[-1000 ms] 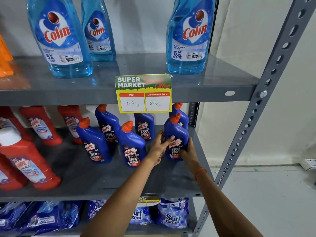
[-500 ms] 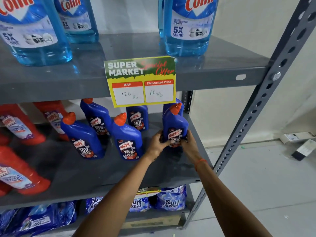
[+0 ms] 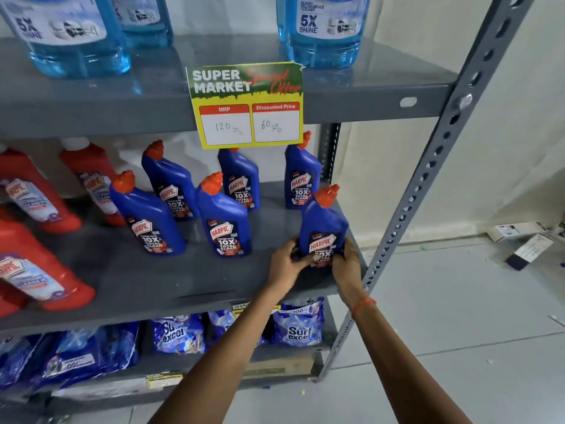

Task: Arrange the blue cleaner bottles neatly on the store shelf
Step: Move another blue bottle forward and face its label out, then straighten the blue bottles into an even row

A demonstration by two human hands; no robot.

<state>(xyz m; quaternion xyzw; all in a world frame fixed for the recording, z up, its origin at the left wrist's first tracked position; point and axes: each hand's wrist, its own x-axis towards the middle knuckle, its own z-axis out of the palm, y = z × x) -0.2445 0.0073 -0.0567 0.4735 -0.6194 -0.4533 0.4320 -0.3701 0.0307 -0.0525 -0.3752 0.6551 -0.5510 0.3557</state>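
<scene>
Near the right front corner of the middle shelf [image 3: 146, 289], both hands clamp one blue Harpic bottle [image 3: 323, 225] at its base, label facing out, orange cap tilted to the right. Left hand [image 3: 287, 261] curls its fingers round the bottle's left lower side, right hand [image 3: 347, 264] wraps the right lower side, thumb over the label; both closed on it. Can't tell if the bottle base rests on the shelf or sits slightly off it, hands cover that part. Red thread band [image 3: 363, 303] on the right wrist. Five other blue bottles stand upright on the same shelf: two in a front row at mid-shelf [image 3: 147, 216] [image 3: 224, 218], three along the back edge [image 3: 171, 182] [image 3: 240, 179] [image 3: 301, 175], the last one directly behind the held bottle, close to the rear right post. Red Harpic bottles [image 3: 39, 264] fill the left end of the shelf. Yellow price tag [image 3: 246, 105] hangs from the front edge of the top shelf [image 3: 91, 108], reads MRP 120, discounted 60. Light-blue cleaner bottles [image 3: 322, 29] stand on the top shelf, left and right. Surf Excel packets [image 3: 301, 327] lie on the bottom shelf. Grey perforated upright [image 3: 428, 179] runs along the right front corner of the rack.
</scene>
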